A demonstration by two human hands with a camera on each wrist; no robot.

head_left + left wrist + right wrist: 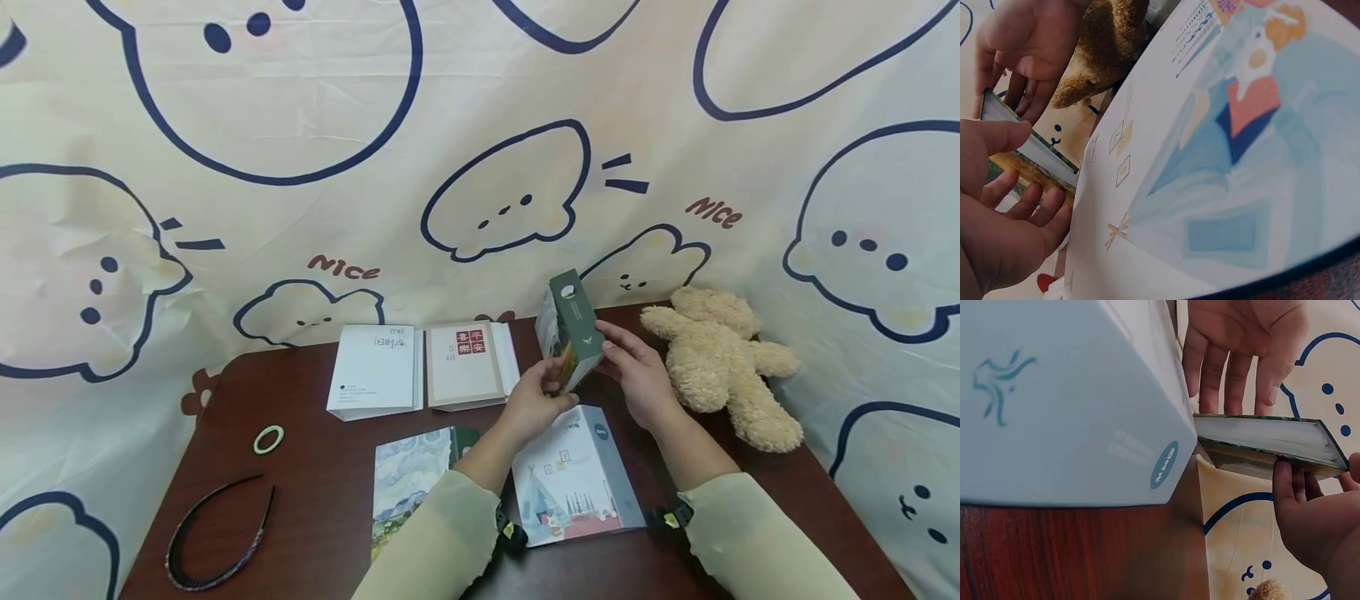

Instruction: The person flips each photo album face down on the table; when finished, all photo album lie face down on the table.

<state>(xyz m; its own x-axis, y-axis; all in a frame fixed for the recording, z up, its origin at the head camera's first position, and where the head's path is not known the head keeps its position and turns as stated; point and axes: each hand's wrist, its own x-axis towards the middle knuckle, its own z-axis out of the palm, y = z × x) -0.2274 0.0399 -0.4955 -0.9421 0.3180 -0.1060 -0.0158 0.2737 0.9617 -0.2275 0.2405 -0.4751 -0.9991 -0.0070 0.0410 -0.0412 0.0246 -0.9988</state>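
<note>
Both my hands hold a thick book with a dark green spine and a painted cover point(577, 321), raised and tilted above the back right of the table. My left hand point(534, 402) grips its lower edge, thumb on one side and fingers on the other. The right hand point(637, 375) holds the spine side with its fingertips. In the right wrist view the white page edges of the book point(1266, 434) face the camera. Below the hands stands a white and light blue book point(562, 483) with a tent drawing.
Two pale books, one white point(375, 367) and one cream point(465, 362), stand along the back. A landscape-covered book point(408, 479) is partly behind my left forearm. A teddy bear point(708, 358) sits right; a green ring point(268, 439) and black headband point(176, 542) lie left.
</note>
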